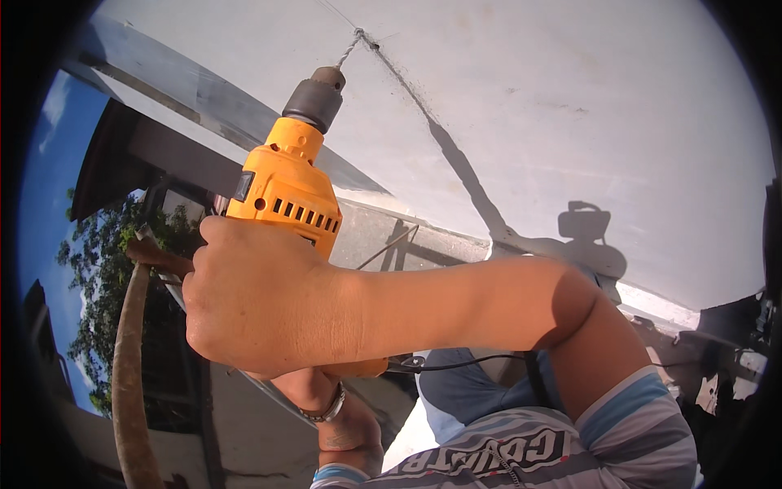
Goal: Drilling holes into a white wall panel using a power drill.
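Note:
An orange power drill [293, 179] with a dark chuck [314, 102] points up toward a pale grey wall. Its twisted drill bit [349, 50] meets the wall at a small rough spot, where grey dust marks show. My right hand [252, 297] is closed round the back of the drill, knuckles toward me. Under the right wrist, the orange handle end [362, 368] sticks out with a black cord leaving it. My left hand [300, 386], with a bracelet at its wrist, reaches up behind the handle. The right hand and forearm hide its fingers.
The pale wall [586, 138] carries a hole beside the bit and shadows of the drill and arm. At left, a long brown pole [130, 375] rises near green foliage [98, 253] and a dark roof edge. The black cord [468, 360] runs right past my striped shirt.

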A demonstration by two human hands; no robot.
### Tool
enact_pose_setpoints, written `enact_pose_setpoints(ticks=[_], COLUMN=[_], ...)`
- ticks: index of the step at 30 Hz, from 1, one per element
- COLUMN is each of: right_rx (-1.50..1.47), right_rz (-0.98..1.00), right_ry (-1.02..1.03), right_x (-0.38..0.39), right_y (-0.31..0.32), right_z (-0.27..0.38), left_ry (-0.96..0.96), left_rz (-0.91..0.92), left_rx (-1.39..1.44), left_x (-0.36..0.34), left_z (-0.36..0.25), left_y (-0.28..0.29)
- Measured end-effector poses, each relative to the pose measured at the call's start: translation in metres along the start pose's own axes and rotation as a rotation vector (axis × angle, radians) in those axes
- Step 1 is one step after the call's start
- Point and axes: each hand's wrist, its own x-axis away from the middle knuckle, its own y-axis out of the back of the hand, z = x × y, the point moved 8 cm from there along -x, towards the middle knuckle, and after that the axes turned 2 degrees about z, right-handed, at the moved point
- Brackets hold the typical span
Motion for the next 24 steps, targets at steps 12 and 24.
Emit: enact_pose_setpoints(ticks=[12,24], right_rx=[-0.981,-1.484], right_rz=[-0.381,-0.388], right_ry=[-0.696,-0.956], right_x=[0.156,0.183], right_y=[-0.017,-0.077], right_z=[-0.030,-0.080], left_ry=[0.337,0.616], left_rz=[0.019,0.103], left_rx=[0.840,1.331], left_x=[0.053,0.106], left_z=[0.069,0.135], left_y=[-0.007,-0.078])
